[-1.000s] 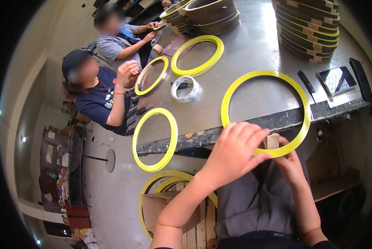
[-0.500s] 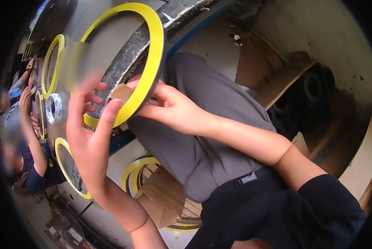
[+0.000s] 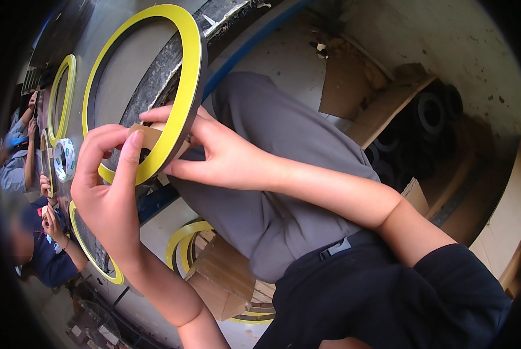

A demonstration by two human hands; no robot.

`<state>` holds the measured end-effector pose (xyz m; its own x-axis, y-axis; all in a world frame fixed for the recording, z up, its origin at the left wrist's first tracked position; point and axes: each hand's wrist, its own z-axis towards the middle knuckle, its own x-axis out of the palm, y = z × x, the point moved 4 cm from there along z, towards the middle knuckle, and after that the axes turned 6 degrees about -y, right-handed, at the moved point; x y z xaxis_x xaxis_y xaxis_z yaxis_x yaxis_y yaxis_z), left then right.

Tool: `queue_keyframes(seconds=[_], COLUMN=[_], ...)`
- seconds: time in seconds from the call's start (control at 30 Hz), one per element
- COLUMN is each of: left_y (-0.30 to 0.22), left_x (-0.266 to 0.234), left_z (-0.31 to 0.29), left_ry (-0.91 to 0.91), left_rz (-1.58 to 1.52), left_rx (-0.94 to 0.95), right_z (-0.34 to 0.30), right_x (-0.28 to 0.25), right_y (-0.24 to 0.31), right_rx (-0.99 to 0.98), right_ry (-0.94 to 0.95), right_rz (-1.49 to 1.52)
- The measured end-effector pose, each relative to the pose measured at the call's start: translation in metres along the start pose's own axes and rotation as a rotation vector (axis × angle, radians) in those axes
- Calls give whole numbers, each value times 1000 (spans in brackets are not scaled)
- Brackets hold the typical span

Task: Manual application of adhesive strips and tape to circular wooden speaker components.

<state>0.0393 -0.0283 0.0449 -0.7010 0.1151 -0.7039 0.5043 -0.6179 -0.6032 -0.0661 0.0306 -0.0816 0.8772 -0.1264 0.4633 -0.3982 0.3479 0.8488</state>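
Note:
A large flat ring (image 3: 186,75) with a yellow face and dark rim stands tilted in front of me, over the table's edge. My right hand (image 3: 231,152) grips its lower right side, fingers reaching through the opening and thumb at the outer rim. At the ring's lower part, my left hand (image 3: 110,174) pinches a small brown paper-like piece (image 3: 146,136) between thumb and fingers. This piece lies against the inner edge of the ring. Some right fingertips are hidden behind the ring.
More yellow rings (image 3: 54,110) and a white printed tape roll (image 3: 64,159) lie along the worktable (image 3: 112,35). Two co-workers (image 3: 54,247) handle things at the left. Yellow rings (image 3: 182,241) and cardboard (image 3: 225,267) sit below; black rings (image 3: 430,113) fill a box at right.
The ring has shifted slightly left with both my hands. My left fingers, spread and blurred before, have curled in around the brown piece.

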Motion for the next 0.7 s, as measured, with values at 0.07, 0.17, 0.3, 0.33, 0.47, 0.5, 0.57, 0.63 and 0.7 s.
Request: queue_keyframes(seconds=[0.07, 0.17, 0.3, 0.33, 0.47, 0.5, 0.57, 0.63, 0.7], left_y=[-8, -19, -15, -12, -11, -11, -7, -6, -3], left_x=[3, 7, 11, 11, 15, 16, 19, 17, 17], left_z=[0, -5, -26, -30, -38, -39, -44, -44, -44], left_ry=[-31, -84, -126, -118, -98, -82, -62, -45, -29], left_rz=[5, 18, -11, -15, 16, 67, 86, 73, 61], left_rx=[35, 119, 209, 224, 306, 378, 418, 447, 479], right_z=[-1, -4, -16, -17, -24, -26, -27, -30, -35], right_x=[-2, -5, -6, -4, -5, -5, -6, -8, -10], right_y=[1, 0, -2, -1, 9, 11, 12, 9, 7], right_rx=[-149, -183, -290, -288, -312, -364, -396, -427, -479], right_ry=[-85, -177, -247, -247, -232, -233, -242, -251, -251], right_rz=[-147, -230, -563, -560, -624, -690, -689, -687, -750])
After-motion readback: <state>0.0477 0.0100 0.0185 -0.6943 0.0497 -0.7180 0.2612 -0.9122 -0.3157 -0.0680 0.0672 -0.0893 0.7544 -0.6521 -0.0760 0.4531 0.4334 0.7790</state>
